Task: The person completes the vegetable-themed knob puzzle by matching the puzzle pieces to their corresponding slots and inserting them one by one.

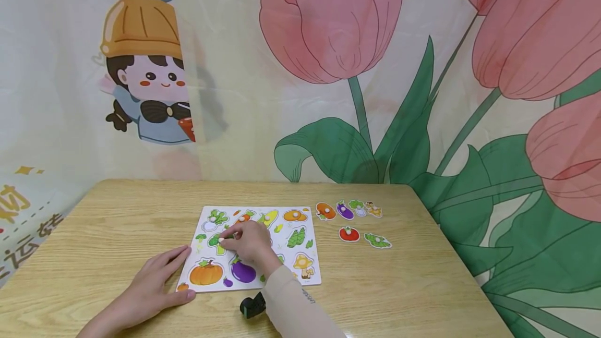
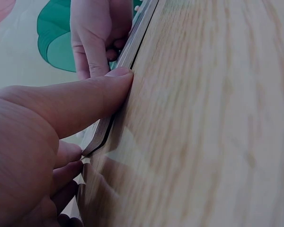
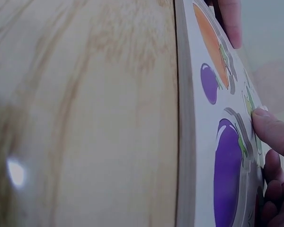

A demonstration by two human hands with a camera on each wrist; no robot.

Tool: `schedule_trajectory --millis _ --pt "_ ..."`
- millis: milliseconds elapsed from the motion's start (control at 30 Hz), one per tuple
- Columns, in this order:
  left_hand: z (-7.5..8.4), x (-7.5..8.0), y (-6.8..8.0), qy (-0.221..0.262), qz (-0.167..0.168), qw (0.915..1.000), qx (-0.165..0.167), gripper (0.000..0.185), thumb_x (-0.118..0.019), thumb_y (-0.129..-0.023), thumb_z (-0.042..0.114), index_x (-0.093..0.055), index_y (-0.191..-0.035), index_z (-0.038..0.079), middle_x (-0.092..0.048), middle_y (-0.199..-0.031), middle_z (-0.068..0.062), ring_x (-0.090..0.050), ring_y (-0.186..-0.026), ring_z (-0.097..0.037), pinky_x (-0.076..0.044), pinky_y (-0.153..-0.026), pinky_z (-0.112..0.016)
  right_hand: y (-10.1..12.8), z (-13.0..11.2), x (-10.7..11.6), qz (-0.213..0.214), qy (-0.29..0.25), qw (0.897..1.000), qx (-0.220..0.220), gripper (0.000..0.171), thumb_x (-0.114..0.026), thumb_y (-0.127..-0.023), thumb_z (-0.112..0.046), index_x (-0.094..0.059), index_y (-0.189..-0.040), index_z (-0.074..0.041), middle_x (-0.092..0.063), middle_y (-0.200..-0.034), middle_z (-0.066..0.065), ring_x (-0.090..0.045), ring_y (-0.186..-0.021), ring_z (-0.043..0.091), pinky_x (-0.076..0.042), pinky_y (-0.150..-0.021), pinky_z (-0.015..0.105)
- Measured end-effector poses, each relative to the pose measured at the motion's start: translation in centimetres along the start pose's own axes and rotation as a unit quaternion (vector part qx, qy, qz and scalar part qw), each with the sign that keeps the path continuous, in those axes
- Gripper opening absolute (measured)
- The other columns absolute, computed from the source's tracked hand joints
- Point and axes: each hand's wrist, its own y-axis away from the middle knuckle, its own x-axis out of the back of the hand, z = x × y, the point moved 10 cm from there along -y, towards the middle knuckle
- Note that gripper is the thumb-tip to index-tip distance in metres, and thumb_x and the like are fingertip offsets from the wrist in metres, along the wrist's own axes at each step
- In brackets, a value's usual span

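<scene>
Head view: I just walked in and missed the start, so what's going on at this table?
A person sits at a wooden table with a vegetable puzzle board. The left hand lies flat against the board's left edge, steadying it. The right hand pinches the white knob of a green broccoli piece on the board. A pumpkin piece and an eggplant piece sit in the board. Six loose pieces lie on the table to the right of it.
</scene>
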Motion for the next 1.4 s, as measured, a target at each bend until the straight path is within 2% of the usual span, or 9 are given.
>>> schedule_trajectory --millis 333,633,867,1067,1200,1300,1400 --pt "0.2 0.1 0.1 -0.005 0.007 0.9999 -0.008 0.096 -0.089 -0.083 0.045 -0.049 -0.156 -0.004 -0.045 -0.157 -0.023 -0.038 -0.137 -0.049 -0.036 -0.102 -0.069 -0.1 0.0 0.0 -0.011 -0.012 1.000 0.004 0.009 -0.090 -0.088 -0.030 -0.084 -0.088 -0.037 -0.055 -0.079 -0.008 -0.048 -0.077 0.011 -0.035 -0.069 0.030" --pt "0.1 0.2 0.2 -0.004 0.010 0.9999 -0.010 0.096 -0.089 -0.083 0.044 -0.049 -0.156 -0.004 -0.045 -0.157 -0.023 -0.038 -0.137 -0.049 -0.036 -0.102 -0.068 -0.1 -0.5 0.0 -0.034 0.004 0.999 0.035 0.008 -0.087 -0.090 -0.033 -0.085 -0.098 -0.035 -0.055 -0.081 -0.009 -0.047 -0.078 0.008 -0.035 -0.072 0.028" --pt "-0.1 0.1 0.1 0.004 0.004 1.0000 -0.006 0.097 -0.088 -0.085 0.046 -0.047 -0.157 -0.004 -0.045 -0.158 -0.023 -0.037 -0.137 -0.048 -0.035 -0.102 -0.068 0.0 -0.3 0.2 -0.062 -0.016 0.997 0.048 0.020 -0.085 -0.092 -0.033 -0.083 -0.112 -0.033 -0.056 -0.082 -0.007 -0.048 -0.074 0.009 -0.036 -0.066 0.027" --pt "0.2 0.2 0.1 0.003 0.013 0.9998 -0.012 0.097 -0.089 -0.084 0.046 -0.049 -0.156 -0.004 -0.046 -0.157 -0.023 -0.038 -0.137 -0.047 -0.036 -0.102 -0.066 -0.4 0.3 0.4 -0.108 -0.038 0.992 0.060 0.032 -0.082 -0.094 -0.038 -0.078 -0.125 -0.032 -0.060 -0.088 -0.006 -0.049 -0.071 0.012 -0.036 -0.060 0.028" --pt "0.4 0.2 0.3 0.003 0.015 0.9998 -0.014 0.097 -0.090 -0.083 0.046 -0.049 -0.155 -0.004 -0.047 -0.157 -0.022 -0.039 -0.137 -0.047 -0.036 -0.102 -0.066 -0.8 0.5 1.6 -0.125 -0.071 0.987 0.079 0.036 -0.077 -0.099 -0.039 -0.076 -0.132 -0.026 -0.064 -0.099 -0.007 -0.056 -0.085 0.011 -0.045 -0.070 0.027" --pt "0.3 0.3 0.3 0.002 0.016 0.9998 -0.012 0.097 -0.089 -0.082 0.046 -0.049 -0.155 -0.004 -0.047 -0.157 -0.022 -0.039 -0.137 -0.047 -0.036 -0.102 -0.065 -1.2 0.8 3.9 -0.113 -0.104 0.985 0.076 0.035 -0.073 -0.101 -0.039 -0.075 -0.133 -0.024 -0.066 -0.107 -0.006 -0.060 -0.098 0.015 -0.050 -0.080 0.030" --pt "0.1 0.3 0.4 0.003 0.014 0.9999 -0.008 0.098 -0.089 -0.083 0.048 -0.048 -0.156 -0.003 -0.046 -0.157 -0.021 -0.038 -0.138 -0.047 -0.036 -0.102 -0.066 -1.4 1.0 6.6 -0.096 -0.110 0.986 0.082 0.034 -0.071 -0.103 -0.039 -0.075 -0.133 -0.024 -0.066 -0.110 -0.004 -0.060 -0.102 0.020 -0.052 -0.082 0.035"
